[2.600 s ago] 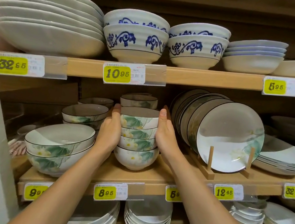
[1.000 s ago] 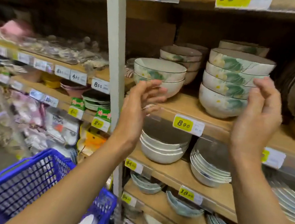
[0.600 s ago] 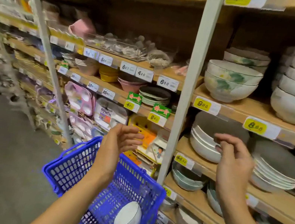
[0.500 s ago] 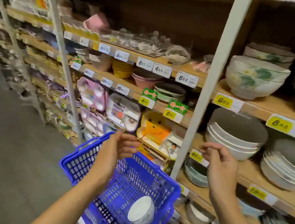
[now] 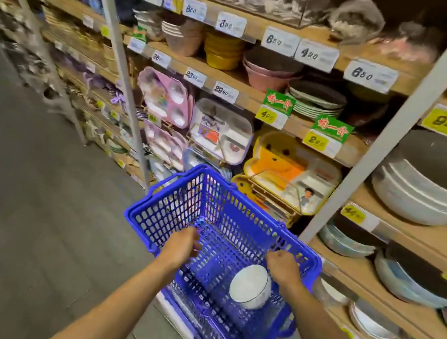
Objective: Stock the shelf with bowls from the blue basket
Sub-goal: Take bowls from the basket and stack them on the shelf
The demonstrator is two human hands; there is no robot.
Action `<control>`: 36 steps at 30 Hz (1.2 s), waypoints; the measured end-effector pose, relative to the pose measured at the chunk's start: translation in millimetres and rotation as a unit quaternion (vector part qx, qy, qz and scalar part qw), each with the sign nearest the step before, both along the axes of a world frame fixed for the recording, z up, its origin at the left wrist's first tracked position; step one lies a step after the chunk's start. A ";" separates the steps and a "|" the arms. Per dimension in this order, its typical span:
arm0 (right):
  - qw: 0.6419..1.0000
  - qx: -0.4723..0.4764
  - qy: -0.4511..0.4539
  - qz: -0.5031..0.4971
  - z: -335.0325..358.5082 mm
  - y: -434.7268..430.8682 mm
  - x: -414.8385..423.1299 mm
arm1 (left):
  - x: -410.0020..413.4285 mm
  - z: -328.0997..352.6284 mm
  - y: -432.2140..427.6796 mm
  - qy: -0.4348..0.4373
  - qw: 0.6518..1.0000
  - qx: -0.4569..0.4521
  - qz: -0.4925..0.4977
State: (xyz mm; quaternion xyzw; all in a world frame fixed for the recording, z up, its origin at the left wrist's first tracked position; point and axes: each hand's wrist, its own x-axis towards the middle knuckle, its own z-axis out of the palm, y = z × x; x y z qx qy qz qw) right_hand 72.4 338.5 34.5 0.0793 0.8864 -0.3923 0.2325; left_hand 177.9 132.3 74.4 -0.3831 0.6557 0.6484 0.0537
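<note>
- Standing in a shop aisle and looking down over a grey tiled floor (image 5: 18, 193) that runs off to the left.
- Facing wooden shelves (image 5: 414, 231) along the right side, divided by slanting white uprights (image 5: 396, 131).
- Reaching both arms down over a blue basket (image 5: 229, 194) sitting low beside the shelves, on something white of unclear kind.
- Holding the left hand (image 5: 181, 247) at the basket's left rim, fingers curling downward; unable to tell whether gripping anything.
- Holding the right hand (image 5: 282, 266) just inside the right rim, fingers tucked under and hidden; unable to tell whether together or apart.
- Showing one white bowl (image 5: 251, 286) lying on its side on the basket bottom, just beside the right wrist.
- Seeing stacked grey-and-white bowls (image 5: 428, 187) on the shelf at right, under a yellow price tag (image 5: 445, 122).
- Seeing divided children's trays, a pink tray (image 5: 166, 96) and a yellow tray (image 5: 292, 163), standing on edge behind the basket.
</note>
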 end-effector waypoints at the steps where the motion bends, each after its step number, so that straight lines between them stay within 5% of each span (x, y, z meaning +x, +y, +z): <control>1: 0.999 0.027 -0.022 0.019 -8.6 -4.1 -6.5 | -5.7 -6.9 2.8 -0.014 1.000 0.008 0.004; 6: 0.991 0.101 -0.080 0.048 -58.6 -8.1 -34.3 | -33.5 -42.9 24.0 -0.084 0.996 0.034 0.017; 16: 0.958 0.225 -0.145 0.098 -149.7 -13.4 -72.9 | -99.7 -164.9 85.3 -0.231 0.942 0.242 0.026; 23: 0.957 0.216 -0.170 0.097 -192.1 -11.5 -75.3 | -102.4 -239.2 96.2 -0.354 0.899 0.259 0.005; 27: 0.963 0.203 -0.160 0.078 -204.9 -13.7 -78.0 | -106.3 -245.9 100.9 -0.327 0.876 0.348 0.063; 36: 0.967 0.197 -0.154 -0.039 -162.0 -36.6 -77.0 | -116.3 -210.0 84.2 -0.281 0.944 0.156 0.073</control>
